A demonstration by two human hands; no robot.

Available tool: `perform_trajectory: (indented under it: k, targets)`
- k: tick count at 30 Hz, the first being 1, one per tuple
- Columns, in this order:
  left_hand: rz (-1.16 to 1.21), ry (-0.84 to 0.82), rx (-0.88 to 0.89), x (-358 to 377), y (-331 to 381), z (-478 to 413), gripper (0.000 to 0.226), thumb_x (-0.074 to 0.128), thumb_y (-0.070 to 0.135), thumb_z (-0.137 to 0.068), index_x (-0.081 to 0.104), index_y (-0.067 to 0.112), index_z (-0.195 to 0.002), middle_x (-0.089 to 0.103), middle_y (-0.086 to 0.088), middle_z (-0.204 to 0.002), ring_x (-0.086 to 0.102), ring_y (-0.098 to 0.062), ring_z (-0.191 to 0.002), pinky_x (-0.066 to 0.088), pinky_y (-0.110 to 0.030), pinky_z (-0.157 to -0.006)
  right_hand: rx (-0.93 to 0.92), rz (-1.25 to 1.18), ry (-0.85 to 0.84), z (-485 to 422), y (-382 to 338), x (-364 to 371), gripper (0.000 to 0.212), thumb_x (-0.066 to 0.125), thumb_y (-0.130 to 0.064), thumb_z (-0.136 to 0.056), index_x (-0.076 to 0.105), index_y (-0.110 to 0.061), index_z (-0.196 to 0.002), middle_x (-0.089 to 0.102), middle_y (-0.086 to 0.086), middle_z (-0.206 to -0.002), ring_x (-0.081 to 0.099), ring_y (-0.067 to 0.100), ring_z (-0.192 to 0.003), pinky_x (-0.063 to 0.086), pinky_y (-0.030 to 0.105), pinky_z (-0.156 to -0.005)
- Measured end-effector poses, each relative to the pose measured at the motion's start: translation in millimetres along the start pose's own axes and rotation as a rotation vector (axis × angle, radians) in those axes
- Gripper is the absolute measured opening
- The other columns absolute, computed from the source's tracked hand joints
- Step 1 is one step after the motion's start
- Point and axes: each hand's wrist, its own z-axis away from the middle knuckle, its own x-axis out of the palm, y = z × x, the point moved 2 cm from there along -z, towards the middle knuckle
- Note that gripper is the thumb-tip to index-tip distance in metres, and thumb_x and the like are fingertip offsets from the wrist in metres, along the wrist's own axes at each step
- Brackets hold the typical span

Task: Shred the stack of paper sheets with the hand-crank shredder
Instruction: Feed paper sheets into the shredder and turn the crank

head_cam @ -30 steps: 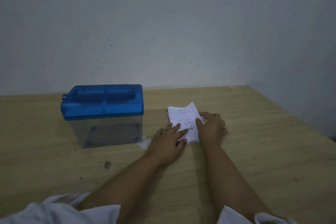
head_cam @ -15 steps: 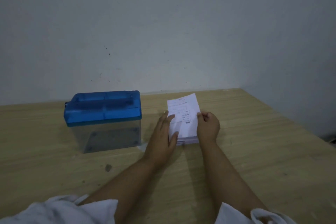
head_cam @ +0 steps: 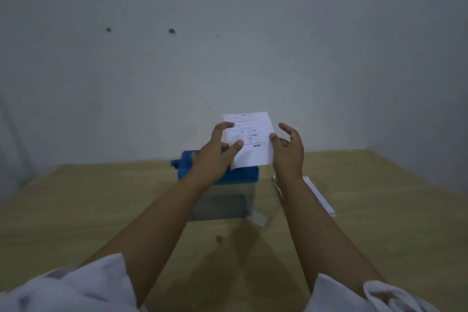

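Evidently barely begun, with one sheet [head_cam: 250,142] held above the shredder [head_cam: 244,175], pinched in the left hand's [head_cam: 214,159] curled fingers [head_cam: 225,126], the right hand's [head_cam: 290,154] loosely spread fingers touching its edge, and the stack [head_cam: 320,197] lying unshredded on the desk [head_cam: 101,210].

White sheet [head_cam: 253,151] with black print, blue-lidded shredder [head_cam: 243,175], tan wood-grain table [head_cam: 101,197]
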Motion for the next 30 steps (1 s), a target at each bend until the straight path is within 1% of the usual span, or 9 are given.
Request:
perform_trajectory:
  k: [2,4,9,13,17,21,24,27,30]
  targets:
    - [0.133,-0.134,0.007,-18,-4,0,0.033,0.060,0.037,-0.090,0.042,0.044,-0.116,0.069,-0.004,-0.099,0.063,-0.018,-0.088,0.047,-0.036,-0.086,-0.024,0.038,-0.015,3,-5,15,0.020,0.052,-0.016,-0.095,0.056,-0.021,-0.114,0.060,-0.002,-0.097,0.056,0.004,-0.079,0.046,0.016,-0.060]
    - [0.189,-0.171,-0.041,-36,-10,-3,0.031,0.067,0.025,-0.086,0.053,0.035,-0.112,0.067,-0.004,-0.105,0.063,-0.020,-0.096,0.049,-0.033,-0.084,-0.051,0.106,-0.059,4,-10,30,0.017,0.049,-0.014,-0.096,0.061,-0.016,-0.107,0.060,-0.002,-0.106,0.055,0.008,-0.087,0.045,0.018,-0.066]
    - [0.251,-0.127,-0.097,-58,-29,-16,0.016,0.070,0.016,-0.084,0.066,0.026,-0.096,0.061,-0.002,-0.093,0.057,-0.010,-0.083,0.043,-0.024,-0.072,0.040,0.145,-0.240,-2,-15,49,0.023,0.045,-0.008,-0.095,0.066,-0.015,-0.101,0.058,0.000,-0.108,0.052,0.014,-0.091,0.047,0.022,-0.070]
    - [0.392,-0.015,-0.154,-67,-41,-30,0.016,0.066,0.011,-0.086,0.066,0.017,-0.101,0.062,0.010,-0.091,0.057,-0.003,-0.082,0.044,-0.008,-0.056,0.172,0.076,-0.472,-12,-13,56,0.029,0.046,0.002,-0.090,0.065,-0.015,-0.102,0.059,0.005,-0.112,0.055,0.024,-0.099,0.052,0.032,-0.077]
    - [0.416,0.003,-0.159,-69,-53,-42,0.018,0.064,0.013,-0.088,0.067,0.020,-0.103,0.062,0.015,-0.096,0.054,0.005,-0.087,0.038,-0.012,-0.069,0.130,0.019,-0.503,-29,-10,64,0.029,0.051,0.009,-0.086,0.066,-0.015,-0.095,0.061,0.002,-0.099,0.058,0.017,-0.092,0.052,0.030,-0.085]
    - [0.411,0.036,-0.099,-69,-63,-47,0.019,0.067,0.006,-0.084,0.068,0.019,-0.097,0.067,0.010,-0.096,0.059,0.001,-0.090,0.046,-0.008,-0.072,0.027,0.118,-0.496,-37,-1,70,0.029,0.054,0.010,-0.084,0.067,-0.013,-0.096,0.062,-0.006,-0.090,0.055,0.005,-0.084,0.048,0.012,-0.070]
    - [0.380,0.020,-0.094,-67,-71,-45,0.018,0.067,0.007,-0.084,0.068,0.020,-0.096,0.068,0.007,-0.097,0.061,-0.001,-0.088,0.049,-0.009,-0.069,0.021,0.138,-0.534,-35,8,69,0.029,0.054,0.009,-0.085,0.067,-0.016,-0.092,0.063,0.001,-0.095,0.057,0.009,-0.087,0.051,0.018,-0.076]
    - [0.365,-0.018,-0.109,-62,-79,-38,0.017,0.068,0.014,-0.084,0.068,0.023,-0.099,0.067,-0.004,-0.096,0.061,-0.012,-0.085,0.050,-0.024,-0.069,-0.012,0.180,-0.541,-30,13,64,0.023,0.054,0.003,-0.088,0.065,-0.015,-0.099,0.062,-0.003,-0.094,0.058,0.006,-0.086,0.051,0.015,-0.065]
    - [0.413,0.006,-0.105,-60,-81,-33,0.018,0.071,0.014,-0.082,0.068,0.023,-0.097,0.060,-0.007,-0.078,0.058,-0.017,-0.076,0.047,-0.031,-0.063,-0.012,0.242,-0.517,-27,15,58,0.023,0.057,-0.009,-0.091,0.055,-0.020,-0.111,0.063,-0.001,-0.096,0.058,0.010,-0.090,0.051,0.023,-0.070]
